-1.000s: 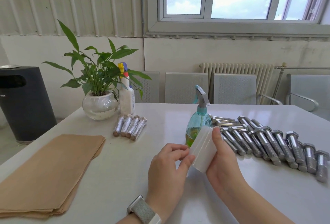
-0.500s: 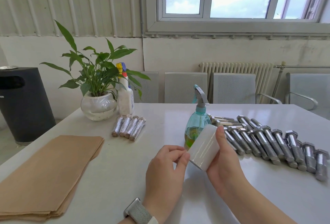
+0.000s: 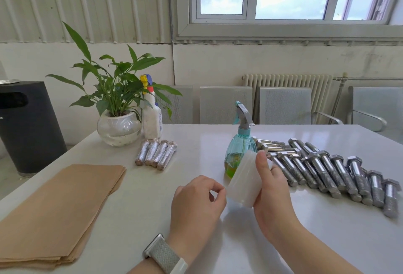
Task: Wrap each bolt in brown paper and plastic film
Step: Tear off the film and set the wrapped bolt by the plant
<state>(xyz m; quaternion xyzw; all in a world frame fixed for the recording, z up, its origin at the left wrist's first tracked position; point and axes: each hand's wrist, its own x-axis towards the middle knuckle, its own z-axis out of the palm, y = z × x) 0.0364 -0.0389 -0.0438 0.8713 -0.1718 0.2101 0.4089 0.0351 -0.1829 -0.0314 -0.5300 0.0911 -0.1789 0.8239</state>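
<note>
Head view looks down on a white surface [image 3: 135,204] where the right hand [image 3: 272,190] holds a roll of plastic film [image 3: 245,183] just above the top, thumb along its upper side and the other fingers hidden behind it. The left hand [image 3: 196,204] sits just beside the roll's lower end with thumb and forefinger curled together near its edge; whether this grip pinches a loose end of film or nothing at all cannot be told, since the film is too clear to make out. A watch strap [image 3: 164,256] crosses the left wrist, and both forearms are cut off by the bottom edge. A stack of brown paper [image 3: 58,208] lies at the left, partly cut off by the frame. Bare bolts [image 3: 331,171] lie in a row at the right, the nearest ends hidden behind the right hand and a teal spray bottle [image 3: 239,149]. Four wrapped bolts [image 3: 156,153] lie side by side near a potted plant [image 3: 118,107] and a white spray bottle [image 3: 151,116].
</note>
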